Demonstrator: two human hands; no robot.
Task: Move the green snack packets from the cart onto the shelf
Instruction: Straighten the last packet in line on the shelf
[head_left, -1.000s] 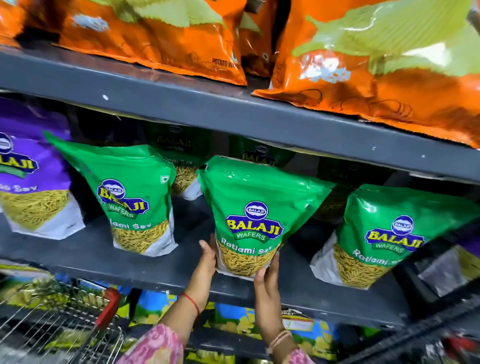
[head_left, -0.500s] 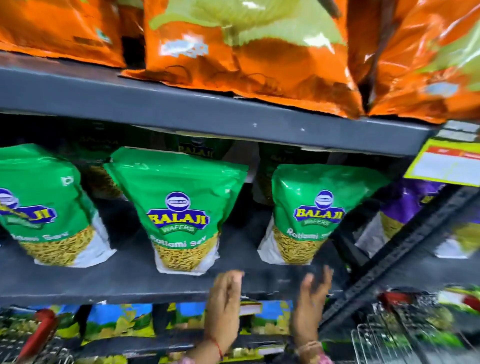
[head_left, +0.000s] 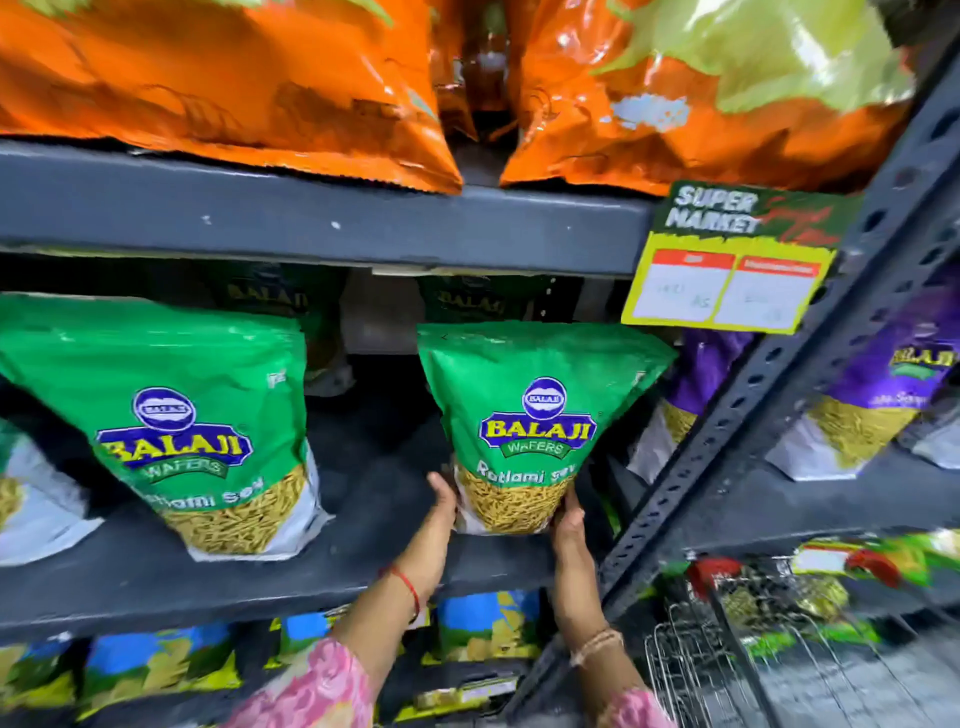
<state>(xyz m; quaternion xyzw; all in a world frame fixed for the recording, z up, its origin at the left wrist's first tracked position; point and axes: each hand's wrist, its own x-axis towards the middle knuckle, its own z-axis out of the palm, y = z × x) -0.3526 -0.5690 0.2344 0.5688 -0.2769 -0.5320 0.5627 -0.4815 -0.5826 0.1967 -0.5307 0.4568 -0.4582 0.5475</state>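
Gripping the green snack packet at its base, left hand at 9 o'clock, right hand at 3 (upright on the shelf).

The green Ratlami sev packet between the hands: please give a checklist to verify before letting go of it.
1. Both hands on the packet: left hand and right hand hold the green Ratlami sev packet at its lower corners. Ok.
2. Packet upright, label forward: ok.
3. Base resting on the grey shelf: cannot tell.
4. Gap to the neighbouring green packet: ok.
5. Clear of the price tag: ok.
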